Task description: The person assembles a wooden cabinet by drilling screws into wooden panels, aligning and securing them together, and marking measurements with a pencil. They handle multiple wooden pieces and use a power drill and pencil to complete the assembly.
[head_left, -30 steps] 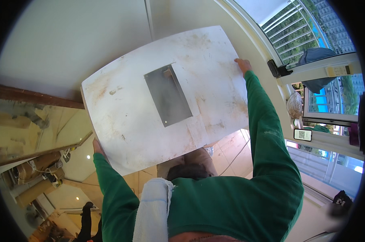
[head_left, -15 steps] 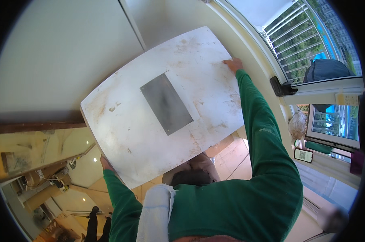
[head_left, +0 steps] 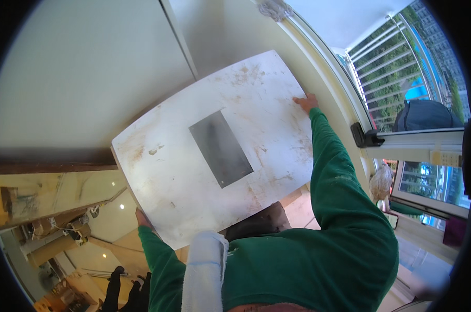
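Note:
A broad white panel (head_left: 168,192) with brown smears and scuffs lies tilted in front of me, its corners rounded. On its face sits a dark grey rectangle (head_left: 222,151) with small marks at its corners; whether it is a plate or an opening I cannot tell. My left hand (head_left: 144,219) grips the near left edge, with most of its fingers hidden below. At the far right edge my right hand (head_left: 307,102) holds on, its thumb on top and the other fingers mostly out of sight. A white towel (head_left: 203,270) hangs on my left side.
A plain wall (head_left: 90,78) with a vertical seam rises behind the panel. Close on the right run a window frame (head_left: 345,73) and black latch (head_left: 364,136). A person in dark trousers (head_left: 113,288) is at the lower left, near clutter and a fan.
Panel, hands and room all appear slightly lower and further right, as the view has shifted. Both hands keep their places on the panel's edges.

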Available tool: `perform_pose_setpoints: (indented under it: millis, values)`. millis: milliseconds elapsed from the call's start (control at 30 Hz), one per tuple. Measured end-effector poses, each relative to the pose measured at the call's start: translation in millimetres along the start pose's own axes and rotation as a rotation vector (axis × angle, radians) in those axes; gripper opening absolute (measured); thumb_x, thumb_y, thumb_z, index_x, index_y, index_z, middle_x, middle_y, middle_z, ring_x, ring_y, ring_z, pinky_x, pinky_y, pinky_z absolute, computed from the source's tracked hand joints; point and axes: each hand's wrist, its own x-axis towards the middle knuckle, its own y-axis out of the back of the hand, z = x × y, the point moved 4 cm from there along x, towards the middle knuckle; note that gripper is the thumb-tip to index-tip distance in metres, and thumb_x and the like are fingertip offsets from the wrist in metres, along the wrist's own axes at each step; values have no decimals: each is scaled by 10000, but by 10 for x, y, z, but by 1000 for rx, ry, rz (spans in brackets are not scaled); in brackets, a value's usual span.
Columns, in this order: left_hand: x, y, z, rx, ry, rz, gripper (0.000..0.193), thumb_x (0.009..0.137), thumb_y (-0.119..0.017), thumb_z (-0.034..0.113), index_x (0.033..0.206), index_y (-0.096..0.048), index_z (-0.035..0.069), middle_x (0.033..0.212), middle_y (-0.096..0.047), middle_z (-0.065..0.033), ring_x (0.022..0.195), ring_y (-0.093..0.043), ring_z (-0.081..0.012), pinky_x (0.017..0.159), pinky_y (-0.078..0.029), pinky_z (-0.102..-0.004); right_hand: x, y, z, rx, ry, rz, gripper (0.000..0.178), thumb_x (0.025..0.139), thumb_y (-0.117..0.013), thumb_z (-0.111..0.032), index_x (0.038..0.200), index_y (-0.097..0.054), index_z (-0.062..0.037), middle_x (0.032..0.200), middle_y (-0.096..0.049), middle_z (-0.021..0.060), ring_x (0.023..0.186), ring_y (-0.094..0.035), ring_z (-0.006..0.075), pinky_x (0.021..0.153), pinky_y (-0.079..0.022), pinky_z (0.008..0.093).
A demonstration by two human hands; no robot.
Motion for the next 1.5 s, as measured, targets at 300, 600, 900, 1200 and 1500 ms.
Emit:
perform_pose_setpoints:
  millis: [300,600,900,1200,1500]
  values:
    - [-131,-513,169,-34,-31,107,832,1140,-323,681,1620,-593,57,1502,-712,-197,1319,-729,-400,1174,-582,-501,516,-28,-278,-91,165,62,1046,877,-903,-587,1563,-581,133,1672,-519,346,1570,-502,438,1316,-404,464]
    - [-181,-763,454,-19,62,92,869,1139,-281,700,1626,-579,45,1501,-707,-221,1296,-742,-419,1145,-605,-529,609,-43,-327,-25,228,148,999,897,-898,-579,1579,-593,84,1603,-590,345,1499,-573,456,1290,-437,472]
    - [327,-510,385,7,17,38,855,1135,-320,694,1649,-552,52,1537,-685,-222,1357,-702,-430,1186,-570,-546,-838,57,-830,5,604,420,601,942,-873,-167,1507,-683,-92,1526,-675,209,1431,-624,406,1204,-511,484]
    - [394,-672,594,73,101,21,814,1147,-359,657,1653,-550,49,1637,-608,-185,1455,-618,-412,1229,-516,-536,-2416,-178,754,174,168,361,254,911,-890,-139,1046,-705,-29,968,-701,132,903,-696,320,800,-584,451]
    - [-178,-593,959,396,-218,475,601,1157,-586,404,1604,-601,2,1589,-650,-171,1394,-660,-327,1173,-553,-495,-2512,189,1532,551,218,251,195,1030,-820,-178,1155,-798,-31,942,-822,77,834,-757,152,792,-616,336]
